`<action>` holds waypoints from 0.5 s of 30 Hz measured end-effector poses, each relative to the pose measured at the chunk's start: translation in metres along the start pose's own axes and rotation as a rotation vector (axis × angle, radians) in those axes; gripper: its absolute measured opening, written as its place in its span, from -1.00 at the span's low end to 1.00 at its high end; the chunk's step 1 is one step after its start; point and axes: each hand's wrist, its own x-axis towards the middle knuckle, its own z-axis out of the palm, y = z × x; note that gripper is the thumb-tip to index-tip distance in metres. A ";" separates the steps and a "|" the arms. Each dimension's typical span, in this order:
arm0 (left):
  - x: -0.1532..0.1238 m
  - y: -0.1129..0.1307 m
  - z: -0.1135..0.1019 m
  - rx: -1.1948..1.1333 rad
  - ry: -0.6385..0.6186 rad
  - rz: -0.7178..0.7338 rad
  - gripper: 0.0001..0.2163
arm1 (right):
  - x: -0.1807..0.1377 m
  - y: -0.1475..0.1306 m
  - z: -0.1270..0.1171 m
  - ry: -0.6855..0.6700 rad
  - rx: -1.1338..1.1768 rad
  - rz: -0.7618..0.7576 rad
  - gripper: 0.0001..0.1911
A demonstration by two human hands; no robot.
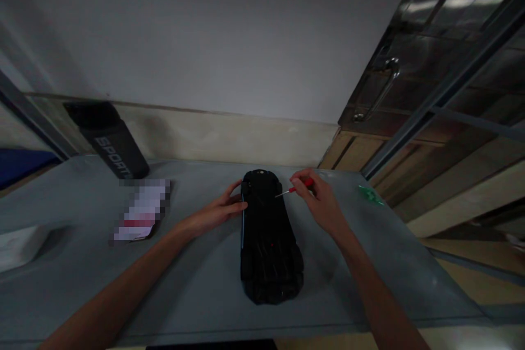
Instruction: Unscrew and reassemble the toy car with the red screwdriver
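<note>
The upturned toy car (266, 219) runs lengthwise up lower centre, left of the right hand (315, 195) grasping a screwdriver (292, 190); the left hand (221, 209) touches the car, grip unclear.

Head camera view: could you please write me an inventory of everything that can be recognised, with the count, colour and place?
toy car: 1, black, underside up, mid-table
screwdriver: 1, red handle, over the car's right side
bottle: 1, dark, back left
pixelated flat item: 1, pale with red, before the bottle
white object: 1, white, left edge
green piece: 1, green, right of the table
table: 1, grey, beneath these
blue item: 1, blue, far left
wall: 1, grey above cream, behind
door: 1, dark, shiny, upper right
bars: several, grey, both sides
left hand: 1, bare, touching the car's left side
right hand: 1, bare, holding the screwdriver
</note>
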 end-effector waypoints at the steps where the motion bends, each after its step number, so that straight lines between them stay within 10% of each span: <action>1: -0.001 0.000 0.001 -0.009 0.004 -0.004 -0.18 | -0.001 -0.003 0.004 -0.015 0.021 -0.013 -0.77; 15: 0.001 -0.003 0.004 -0.137 -0.056 0.017 -0.11 | -0.014 -0.022 0.039 -0.270 0.043 -0.045 -0.83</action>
